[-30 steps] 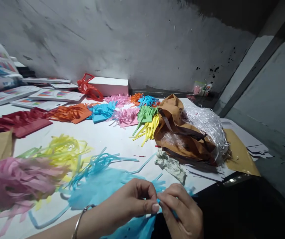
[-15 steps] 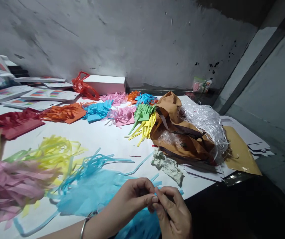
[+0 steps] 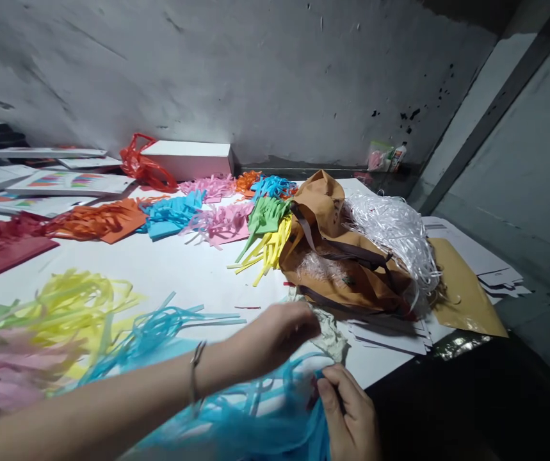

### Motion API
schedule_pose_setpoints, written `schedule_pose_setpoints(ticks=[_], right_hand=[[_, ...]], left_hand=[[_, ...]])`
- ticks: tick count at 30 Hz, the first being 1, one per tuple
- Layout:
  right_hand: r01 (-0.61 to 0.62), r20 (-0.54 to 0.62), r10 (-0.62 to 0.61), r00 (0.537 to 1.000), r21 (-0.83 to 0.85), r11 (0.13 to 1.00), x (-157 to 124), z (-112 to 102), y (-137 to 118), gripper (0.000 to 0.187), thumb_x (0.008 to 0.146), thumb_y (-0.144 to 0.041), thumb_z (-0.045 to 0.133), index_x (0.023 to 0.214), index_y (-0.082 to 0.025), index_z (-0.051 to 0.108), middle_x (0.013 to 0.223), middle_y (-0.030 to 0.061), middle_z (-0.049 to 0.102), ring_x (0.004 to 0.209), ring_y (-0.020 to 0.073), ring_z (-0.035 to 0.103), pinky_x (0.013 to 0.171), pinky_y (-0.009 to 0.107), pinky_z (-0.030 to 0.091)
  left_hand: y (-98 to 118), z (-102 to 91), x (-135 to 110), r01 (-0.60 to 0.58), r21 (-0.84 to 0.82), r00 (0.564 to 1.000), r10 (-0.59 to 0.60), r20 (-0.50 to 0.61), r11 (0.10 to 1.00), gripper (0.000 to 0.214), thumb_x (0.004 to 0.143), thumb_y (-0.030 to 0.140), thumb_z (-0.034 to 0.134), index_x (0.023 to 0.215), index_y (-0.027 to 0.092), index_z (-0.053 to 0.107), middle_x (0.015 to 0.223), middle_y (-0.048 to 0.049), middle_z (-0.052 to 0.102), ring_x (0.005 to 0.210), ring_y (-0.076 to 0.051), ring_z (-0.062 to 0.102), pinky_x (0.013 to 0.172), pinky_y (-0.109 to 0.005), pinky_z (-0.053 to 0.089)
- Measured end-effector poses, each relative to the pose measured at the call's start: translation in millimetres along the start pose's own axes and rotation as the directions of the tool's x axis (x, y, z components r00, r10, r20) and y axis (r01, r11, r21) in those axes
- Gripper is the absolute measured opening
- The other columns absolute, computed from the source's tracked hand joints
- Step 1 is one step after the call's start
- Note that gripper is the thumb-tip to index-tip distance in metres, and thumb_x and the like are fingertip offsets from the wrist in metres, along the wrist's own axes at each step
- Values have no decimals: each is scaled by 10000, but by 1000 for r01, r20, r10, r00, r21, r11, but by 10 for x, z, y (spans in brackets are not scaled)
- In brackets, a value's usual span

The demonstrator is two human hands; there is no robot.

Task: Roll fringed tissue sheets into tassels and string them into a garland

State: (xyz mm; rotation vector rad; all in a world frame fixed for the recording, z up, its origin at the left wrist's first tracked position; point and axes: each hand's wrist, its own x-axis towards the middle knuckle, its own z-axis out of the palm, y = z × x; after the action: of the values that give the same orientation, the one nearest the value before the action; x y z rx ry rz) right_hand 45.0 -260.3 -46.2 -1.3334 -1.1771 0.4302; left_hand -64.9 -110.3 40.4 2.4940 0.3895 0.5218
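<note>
My right hand pinches a bunch of blue tissue-paper strips between thumb and fingers at the table's front edge. A small dark red bit shows beside its fingertips, too blurred to identify. My left hand, with a bracelet on the wrist, is raised to the left of and above the right one. Its fingers curl closed and downward; anything inside them is hidden. Loose blue fringe spreads beneath the left forearm. A crumpled pale cloth lies behind the left hand.
Yellow fringe and pink fringe lie at left. Farther back are orange and dark red tassels. A brown bag with white shredded strips stands at right. A thin red strand rests mid-table.
My hands were together at the blue strips; the left has since lifted away and up. The right stays pinched on the strips. The view has shifted slightly to the right.
</note>
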Motion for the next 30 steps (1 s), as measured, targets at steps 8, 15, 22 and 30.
schedule_pose_setpoints(ticks=[8,15,22,30], right_hand=[[-45,-39,46,998,17,999,-102,27,72,241,1012,-289,459,858,-227,633,709,-8,571,631,125,571,618,213,450],[-30,-23,29,999,-34,999,-129,-64,144,206,1011,-252,462,897,-238,633,721,-14,568,626,124,572,613,209,452],[23,-22,-26,999,-114,993,-22,-136,-5,180,1002,-191,468,982,-256,634,820,-13,632,700,112,616,678,185,493],[260,189,-229,955,-155,953,-1,227,-403,141,982,-144,502,1016,-199,627,852,39,659,796,146,655,773,234,502]], left_hand=[[-982,254,1135,-1,301,996,-25,84,954,196,793,-2,571,655,113,648,765,-112,688,788,-215,654,782,-322,528],[-932,217,1095,57,149,997,-65,44,987,138,819,21,566,755,119,638,794,-100,689,776,-195,647,770,-311,524],[-378,-61,178,293,-507,953,-289,90,810,142,853,240,681,873,112,623,726,-21,678,604,-110,616,560,-204,513],[102,7,-888,333,-936,813,-538,223,115,303,612,248,921,719,99,681,650,-17,673,579,-90,609,575,-185,488]])
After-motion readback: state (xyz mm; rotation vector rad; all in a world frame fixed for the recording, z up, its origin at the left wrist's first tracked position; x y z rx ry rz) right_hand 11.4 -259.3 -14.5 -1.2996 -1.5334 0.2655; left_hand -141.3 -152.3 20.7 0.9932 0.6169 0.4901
